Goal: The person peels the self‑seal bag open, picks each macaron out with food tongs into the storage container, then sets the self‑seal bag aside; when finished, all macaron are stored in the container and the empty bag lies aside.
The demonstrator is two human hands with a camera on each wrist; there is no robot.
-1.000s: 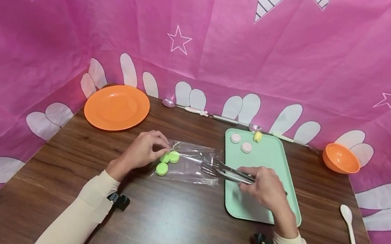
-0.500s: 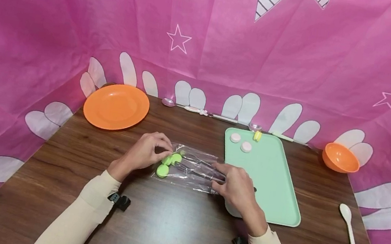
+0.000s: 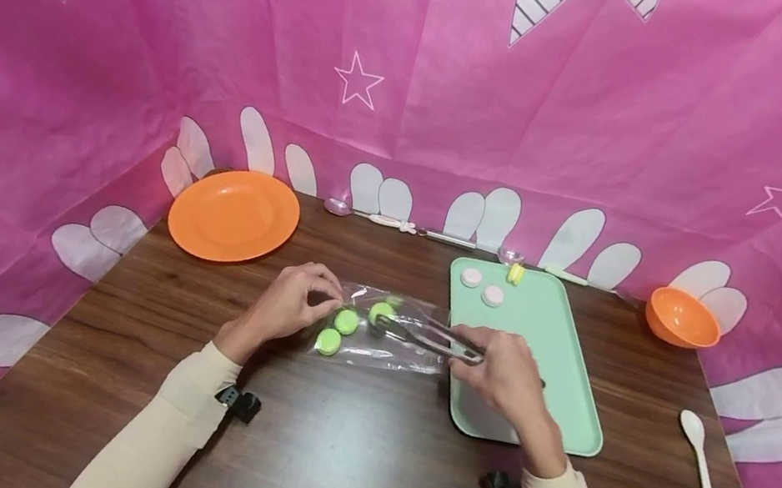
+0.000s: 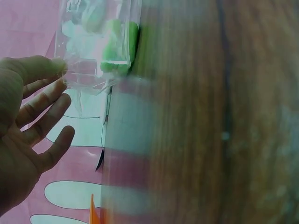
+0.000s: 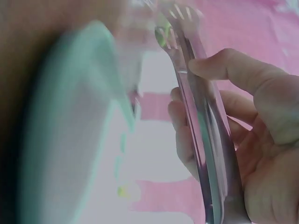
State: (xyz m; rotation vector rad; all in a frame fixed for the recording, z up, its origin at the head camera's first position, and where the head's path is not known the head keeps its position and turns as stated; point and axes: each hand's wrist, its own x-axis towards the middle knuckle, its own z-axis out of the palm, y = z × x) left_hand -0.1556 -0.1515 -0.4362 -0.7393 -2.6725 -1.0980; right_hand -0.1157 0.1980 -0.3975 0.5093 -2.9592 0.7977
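My left hand [image 3: 295, 297] pinches the far left edge of a clear plastic bag [image 3: 404, 358] between thumb and fingers; the other fingers stand spread in the left wrist view. Two green macarons [image 3: 346, 322] lie at the bag's left end. Metal tongs [image 3: 433, 339] are gripped in my right hand [image 3: 508, 375], their tips at a third green macaron [image 3: 381, 312] in the middle of the bag. From the right wrist, the tongs' arms [image 5: 203, 112] appear close together under my thumb, with green at the slotted tips.
Right of the bag lies a mint green tray [image 3: 555, 361] with two pale pink macarons [image 3: 493, 295] and a yellow macaron [image 3: 515, 274]. An orange plate [image 3: 234, 216] stands back left, an orange bowl [image 3: 683, 320] back right. A white spoon [image 3: 701, 476] and several utensils line the edges.
The tongs first went left into the bag up to the green macarons, then came back right; one green macaron has moved right with their tips. The left hand has stayed at the bag's edge.
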